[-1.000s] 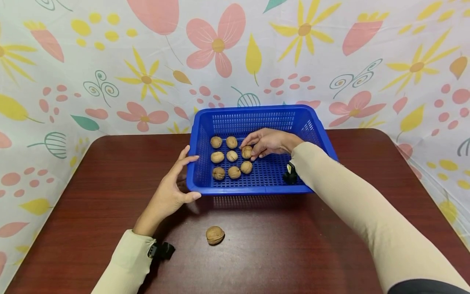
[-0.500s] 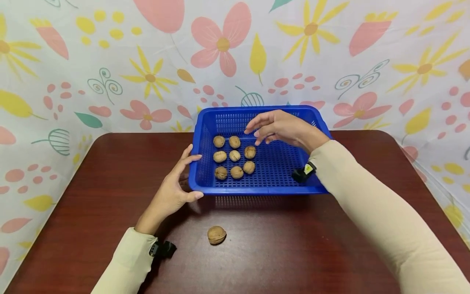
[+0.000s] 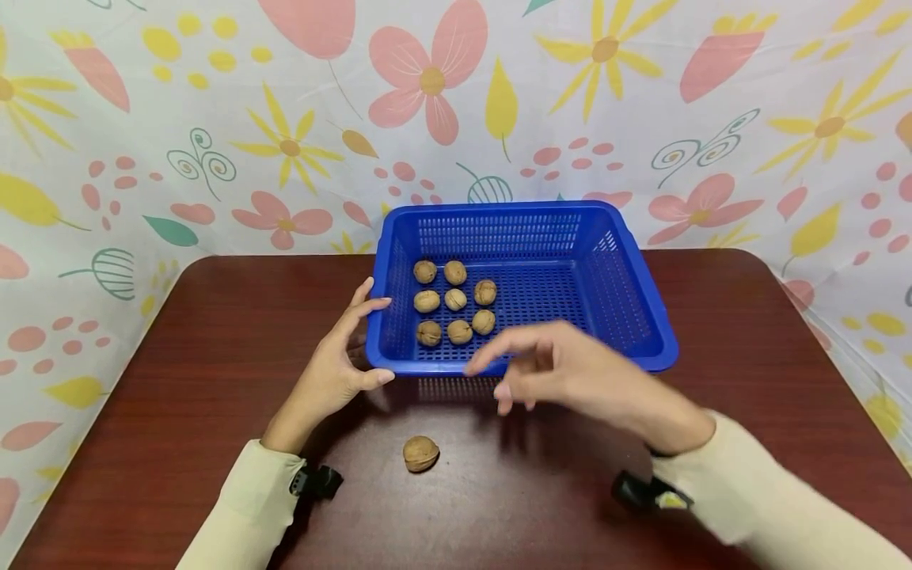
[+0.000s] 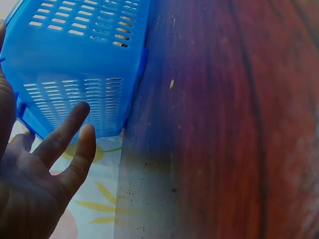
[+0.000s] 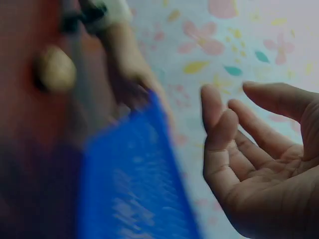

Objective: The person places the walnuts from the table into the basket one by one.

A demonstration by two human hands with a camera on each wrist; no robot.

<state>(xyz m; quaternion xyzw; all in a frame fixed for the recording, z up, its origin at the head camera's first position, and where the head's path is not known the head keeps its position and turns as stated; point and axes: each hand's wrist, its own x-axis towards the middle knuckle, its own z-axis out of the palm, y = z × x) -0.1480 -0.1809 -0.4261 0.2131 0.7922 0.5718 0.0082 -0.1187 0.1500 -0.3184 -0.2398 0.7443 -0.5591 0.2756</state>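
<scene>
Inside a blue plastic basket (image 3: 663,340), several walnuts (image 3: 455,299) sit in rough rows on the left half of its floor. My left hand (image 3: 329,368) holds the basket's front left corner, thumb on the front rim and a finger over the left rim. In the left wrist view two of its fingers (image 4: 70,134) stretch along the basket's outside wall. My right hand (image 3: 577,372), slightly blurred, hovers over the front rim with loosely bent fingers and nothing in them. One more walnut (image 3: 420,454) lies on the table in front of the basket, below and left of the right hand.
The basket stands on a dark red-brown wooden table (image 3: 235,332), near its back edge. Right behind hangs a white cloth (image 3: 299,63) with printed flowers. Black camera straps (image 3: 317,481) are on both wrists.
My right hand has let go of a walnut in the right-hand column, lifted away, and come forward over the front rim. The left hand keeps its place on the basket.
</scene>
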